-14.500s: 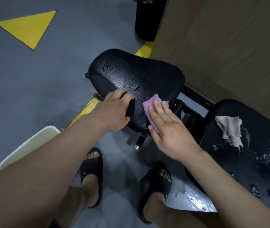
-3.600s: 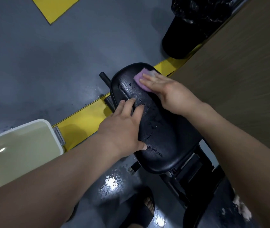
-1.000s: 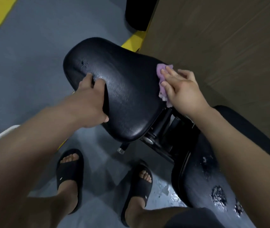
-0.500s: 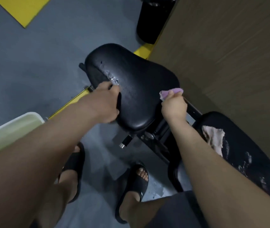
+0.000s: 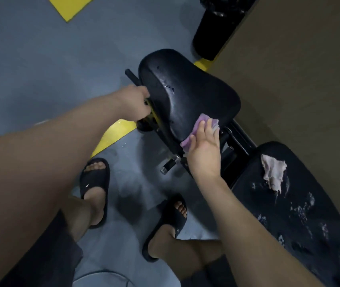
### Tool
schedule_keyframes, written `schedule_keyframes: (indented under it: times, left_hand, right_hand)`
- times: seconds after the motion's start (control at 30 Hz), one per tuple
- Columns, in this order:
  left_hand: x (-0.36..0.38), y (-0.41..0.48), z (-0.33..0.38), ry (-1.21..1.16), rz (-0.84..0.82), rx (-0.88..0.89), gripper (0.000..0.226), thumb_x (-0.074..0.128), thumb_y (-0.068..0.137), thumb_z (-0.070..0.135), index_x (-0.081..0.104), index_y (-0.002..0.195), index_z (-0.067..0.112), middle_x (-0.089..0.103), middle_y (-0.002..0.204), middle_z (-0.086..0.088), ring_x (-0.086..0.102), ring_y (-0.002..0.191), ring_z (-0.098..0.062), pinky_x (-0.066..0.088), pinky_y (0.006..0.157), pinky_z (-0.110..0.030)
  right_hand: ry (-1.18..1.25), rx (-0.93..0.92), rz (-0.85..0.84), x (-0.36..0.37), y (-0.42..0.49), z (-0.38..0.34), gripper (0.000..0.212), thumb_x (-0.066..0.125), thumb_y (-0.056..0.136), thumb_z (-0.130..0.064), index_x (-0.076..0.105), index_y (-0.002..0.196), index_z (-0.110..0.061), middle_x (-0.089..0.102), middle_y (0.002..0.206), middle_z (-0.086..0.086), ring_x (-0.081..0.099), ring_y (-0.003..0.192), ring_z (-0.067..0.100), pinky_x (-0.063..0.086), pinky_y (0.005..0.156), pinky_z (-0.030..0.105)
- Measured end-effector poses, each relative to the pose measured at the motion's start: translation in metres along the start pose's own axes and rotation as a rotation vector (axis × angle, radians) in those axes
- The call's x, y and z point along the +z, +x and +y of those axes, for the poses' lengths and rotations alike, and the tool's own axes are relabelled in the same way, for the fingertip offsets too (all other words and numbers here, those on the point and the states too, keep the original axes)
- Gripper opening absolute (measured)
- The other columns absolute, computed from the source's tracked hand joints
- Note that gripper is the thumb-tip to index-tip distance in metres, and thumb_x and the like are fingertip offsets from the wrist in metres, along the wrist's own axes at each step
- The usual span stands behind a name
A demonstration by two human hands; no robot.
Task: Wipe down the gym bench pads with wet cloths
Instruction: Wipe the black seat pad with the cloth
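The right hand (image 5: 204, 150) is spread flat, fingers straight and close together, palm down. It presses a purple cloth (image 5: 198, 129) against the near, 5 o'clock rim of the seat pad (image 5: 185, 94). The cloth lies under the fingertips and shows past them at the hand's 12 o'clock, with one corner hanging off the pad's edge at the hand's 10 o'clock. The rest of the black pad stretches from the hand toward 11 o'clock, with a small scuffed or wet patch near its middle.

The left hand (image 5: 136, 104) is at the pad's 9 o'clock edge, at 10 o'clock from the right hand. Its fingers go in beneath the pad's rim and are hidden, so whether it grips the pad or the frame cannot be told. It holds no cloth that shows.

Between 3 and 4 o'clock from the right hand, the back pad (image 5: 301, 220) carries a crumpled beige cloth (image 5: 273, 172) near its far end, apart from both hands. White wet flecks dot the surface around and below it. A metal knob (image 5: 168, 165) sticks out of the frame just below the seat pad.

A black bin (image 5: 216, 27) stands at 1 o'clock from the seat pad against a brown wall (image 5: 299, 79). The grey floor (image 5: 40, 69) has a yellow stripe (image 5: 115, 133) under the left forearm, and two feet in black slippers (image 5: 95, 183) stand on it.
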State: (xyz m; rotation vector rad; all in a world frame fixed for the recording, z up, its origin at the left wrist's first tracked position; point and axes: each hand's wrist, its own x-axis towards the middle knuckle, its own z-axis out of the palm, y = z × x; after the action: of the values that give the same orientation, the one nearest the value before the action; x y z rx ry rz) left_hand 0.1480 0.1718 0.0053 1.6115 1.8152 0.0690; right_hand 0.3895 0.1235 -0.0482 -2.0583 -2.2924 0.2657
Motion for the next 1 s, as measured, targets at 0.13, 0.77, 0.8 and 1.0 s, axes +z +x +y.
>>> schedule_keyframes:
  times: [0.13,0.77,0.8,1.0]
  left_hand:
    - [-0.002,0.009,0.000,-0.030,-0.041,-0.017,0.036,0.049,0.089,0.026,0.060,0.123,0.019,0.063,0.124,-0.013,0.061,0.108,-0.036,0.053,0.094,-0.041]
    - [0.094,-0.009,0.039,0.079,0.207,0.327,0.064,0.042,0.105,0.042,0.024,0.160,0.015,0.009,0.171,-0.006,0.006,0.158,-0.022,0.017,0.127,-0.040]
    - [0.104,-0.012,0.041,0.077,0.228,0.275,0.067,0.037,0.106,0.043,0.014,0.163,0.015,0.000,0.172,-0.005,-0.001,0.158,-0.021,0.013,0.128,-0.042]
    - [0.136,-0.016,0.058,-0.093,0.280,0.072,0.071,0.027,0.107,0.046,-0.003,0.163,0.013,-0.015,0.170,-0.006,-0.014,0.157,-0.022,0.005,0.128,-0.044]
  right_hand:
    - [-0.228,-0.249,-0.067,0.008,0.013,-0.023,0.065,0.013,0.103,-0.031,0.037,0.153,0.002,0.024,0.164,0.023,0.017,0.153,0.044,0.012,0.127,0.047]
    - [0.240,-0.134,0.203,-0.026,0.038,0.016,0.037,0.052,0.094,-0.006,0.066,0.128,-0.006,0.058,0.132,0.008,0.047,0.125,0.027,0.049,0.102,0.041]
    - [0.244,-0.134,0.214,-0.023,0.042,0.014,0.036,0.053,0.094,-0.007,0.066,0.128,-0.007,0.056,0.133,0.008,0.046,0.125,0.027,0.049,0.101,0.042]
    - [0.242,-0.059,0.202,-0.008,0.076,0.006,0.032,0.052,0.100,-0.026,0.060,0.131,-0.019,0.048,0.138,0.005,0.042,0.128,0.028,0.036,0.110,0.047]
